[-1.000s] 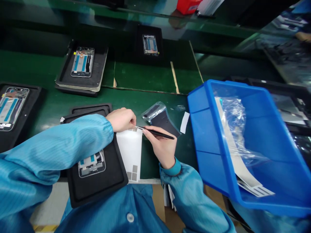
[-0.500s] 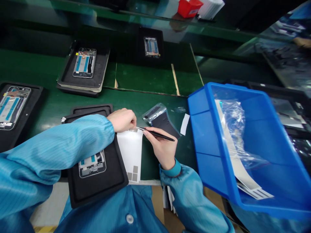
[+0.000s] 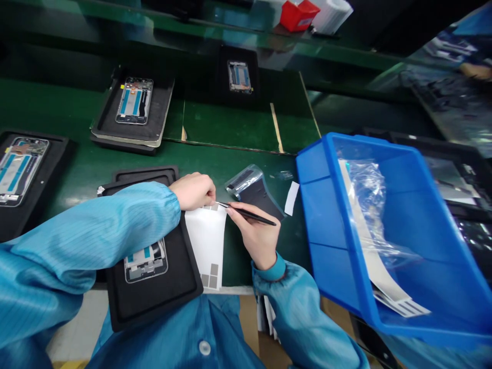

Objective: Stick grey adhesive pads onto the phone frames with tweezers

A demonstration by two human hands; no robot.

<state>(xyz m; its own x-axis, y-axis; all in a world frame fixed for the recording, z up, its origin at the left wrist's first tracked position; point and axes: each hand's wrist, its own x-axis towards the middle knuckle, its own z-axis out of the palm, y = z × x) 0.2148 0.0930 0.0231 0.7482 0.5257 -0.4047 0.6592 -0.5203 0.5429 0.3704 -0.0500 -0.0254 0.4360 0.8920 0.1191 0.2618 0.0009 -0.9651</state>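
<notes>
Right hand [image 3: 255, 237] pinches black tweezers [image 3: 249, 213] pen-style (keeps tips steady) at the top edge of the white backing sheet [image 3: 206, 246]; left hand [image 3: 192, 191] curled beside them, pinch unclear.

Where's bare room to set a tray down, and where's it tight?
Bare green mat runs between the right hand holding tweezers and the blue bin. Another patch lies between the upper black tray and a tan strip. Crowded: around the left hand, with the white sheet, lower black tray and wrapped black film.
</notes>
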